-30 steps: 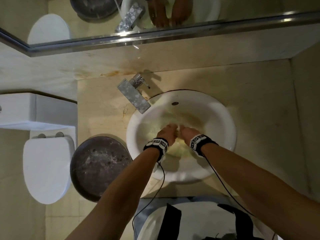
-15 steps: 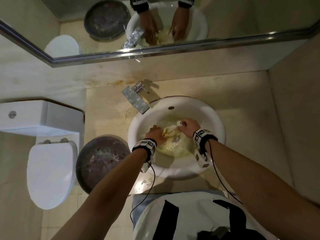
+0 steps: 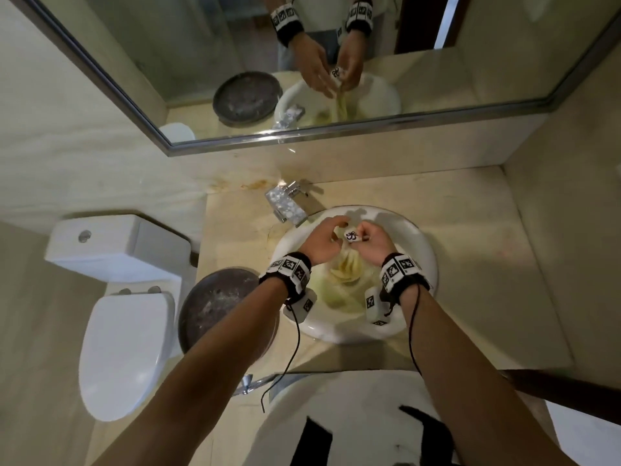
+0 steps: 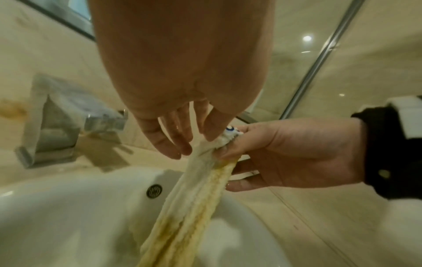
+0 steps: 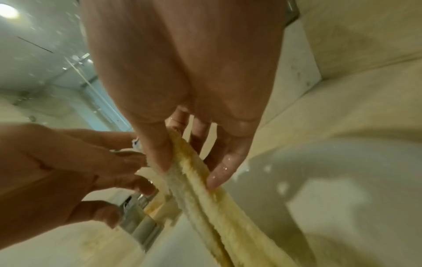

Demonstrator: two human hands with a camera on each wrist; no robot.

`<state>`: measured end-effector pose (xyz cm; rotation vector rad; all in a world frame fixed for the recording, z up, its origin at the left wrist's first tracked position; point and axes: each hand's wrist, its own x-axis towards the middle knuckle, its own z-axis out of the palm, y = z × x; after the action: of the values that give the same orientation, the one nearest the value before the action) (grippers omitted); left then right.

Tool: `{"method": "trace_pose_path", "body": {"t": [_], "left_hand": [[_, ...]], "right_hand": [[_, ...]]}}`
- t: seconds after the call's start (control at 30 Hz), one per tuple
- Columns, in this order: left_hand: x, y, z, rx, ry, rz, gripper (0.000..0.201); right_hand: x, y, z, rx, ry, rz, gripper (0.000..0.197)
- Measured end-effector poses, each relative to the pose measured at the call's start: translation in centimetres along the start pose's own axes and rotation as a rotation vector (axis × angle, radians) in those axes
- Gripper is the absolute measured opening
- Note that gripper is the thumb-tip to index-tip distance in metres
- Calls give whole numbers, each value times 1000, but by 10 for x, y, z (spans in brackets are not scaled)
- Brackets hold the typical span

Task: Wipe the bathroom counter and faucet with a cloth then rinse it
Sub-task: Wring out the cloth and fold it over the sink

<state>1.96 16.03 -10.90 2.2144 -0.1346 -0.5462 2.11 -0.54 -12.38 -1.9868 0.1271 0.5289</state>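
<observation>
The cloth [image 3: 346, 269] hangs as a long bunched strip, its long axis close to upright, its top end held above the sink [image 3: 416, 243] and its lower end trailing down into the bowl. The right hand [image 3: 371, 245] pinches the top end, thumb and fingers curled round the bunched fabric beside a small white label. The left hand [image 3: 322, 242] is just beside it with fingers nearly straight and loosely spread, the fingertips [image 4: 182, 148] touching the strip just below the right hand's grip; it holds nothing.

The cloth is pale, wet-looking terry, stained yellow-brown along its folds.

To the left of the sink a dark round bin lid [image 3: 218, 307] sits below the tabletop [image 3: 470, 230], and left of that a white toilet [image 3: 124, 358]. Behind the hands the metal faucet [image 3: 285, 205] stands at the sink's back left rim, its spout angled towards the bowl. Farther back a mirror [image 3: 201, 62] shows both hands and the hanging cloth.
</observation>
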Motion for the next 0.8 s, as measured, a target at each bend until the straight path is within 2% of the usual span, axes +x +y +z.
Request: {"method": "trace_pose_path", "body": {"t": [0.17, 0.33, 0.43, 0.57, 0.7, 0.8], "left_hand": [[-20, 32, -24, 52, 65, 99, 42], [-29, 52, -48, 211, 105, 242, 22], [-35, 63, -65, 218, 161, 237, 6], [-40, 72, -79, 239, 205, 176, 13], [-46, 83, -88, 268, 178, 194, 8], [-51, 86, -94, 276, 257, 248, 13]], "right_hand": [[-9, -36, -20, -49, 15, -163, 39], [-14, -79, -40, -156, -49, -328, 41], [-13, -100, -49, -210, -54, -377, 35], [-13, -119, -54, -234, -60, -400, 30], [-15, -129, -53, -247, -45, -386, 27], [-18, -130, -56, -258, -50, -345, 32]]}}
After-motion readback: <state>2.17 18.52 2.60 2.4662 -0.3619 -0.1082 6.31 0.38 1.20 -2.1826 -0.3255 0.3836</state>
